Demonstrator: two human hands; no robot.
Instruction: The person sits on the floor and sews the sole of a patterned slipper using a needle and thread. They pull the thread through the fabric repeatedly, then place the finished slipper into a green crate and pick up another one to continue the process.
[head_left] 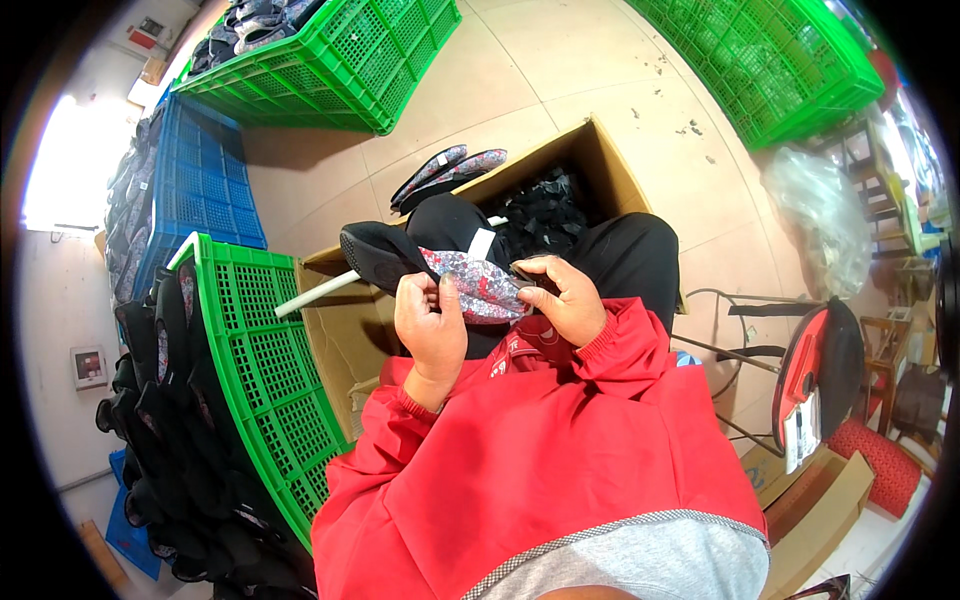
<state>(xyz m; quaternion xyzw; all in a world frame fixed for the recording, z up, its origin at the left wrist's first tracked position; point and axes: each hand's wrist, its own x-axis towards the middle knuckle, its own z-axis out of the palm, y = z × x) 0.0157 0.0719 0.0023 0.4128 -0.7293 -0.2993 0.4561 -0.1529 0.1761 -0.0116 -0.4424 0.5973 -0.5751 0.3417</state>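
Over my lap lies a cloth shoe (478,288) with a floral patterned fabric part and a black end toward the left. A white tag (482,243) sticks up from it. My left hand (432,325) pinches the shoe's near edge with thumb and fingers. My right hand (568,300) is closed on the opposite end of the floral part. Something small and dark shows at its fingertips, too small to make out. Beyond my knee is a pair of floral and black shoes (447,178).
An open cardboard box (620,170) with black scraps stands between my legs. A green crate (255,350) by many black shoes is at my left, a pale rod (318,293) at its edge. Another green crate (370,70) and a blue crate (205,170) stand farther off. A red-black seat (825,370) is at right.
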